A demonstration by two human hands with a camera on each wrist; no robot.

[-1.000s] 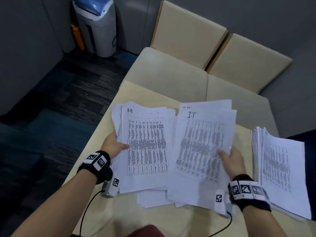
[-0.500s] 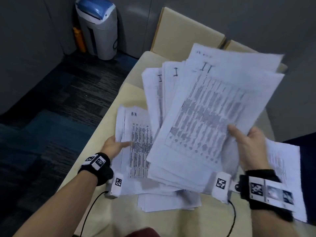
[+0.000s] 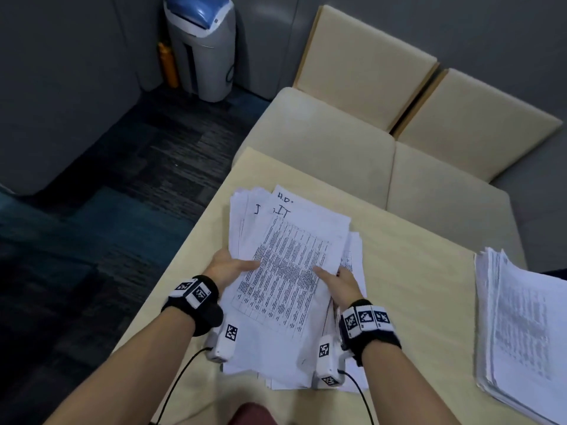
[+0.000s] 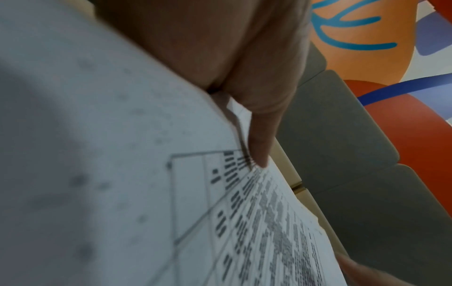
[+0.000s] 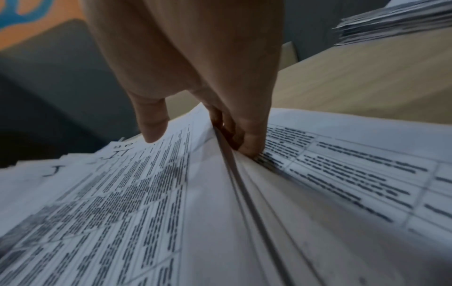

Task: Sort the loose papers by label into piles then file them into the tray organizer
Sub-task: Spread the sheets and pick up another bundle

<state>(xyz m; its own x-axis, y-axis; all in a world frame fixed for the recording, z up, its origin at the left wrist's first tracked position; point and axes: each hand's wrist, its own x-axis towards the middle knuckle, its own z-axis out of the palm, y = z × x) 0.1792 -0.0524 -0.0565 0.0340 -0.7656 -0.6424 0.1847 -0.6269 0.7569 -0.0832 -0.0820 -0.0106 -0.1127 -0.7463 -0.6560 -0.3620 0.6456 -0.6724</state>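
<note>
We saw the left hand (image 3: 229,267) gripping the left edge of the paper stack (image 3: 288,289), thumb on top. The printed sheets, marked "IT", lay fanned on the table (image 3: 414,271) between both hands. The right hand (image 3: 339,283) pinched the stack's right edge.

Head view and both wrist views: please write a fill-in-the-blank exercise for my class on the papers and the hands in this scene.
1. The top sheet of the held stack bears the handwritten label ____.
2. The stack is held by ____ hands, the left hand and the right hand.
3. A separate paper pile lies on the table to the person's ____.

Missing words: IT; both; right
</note>
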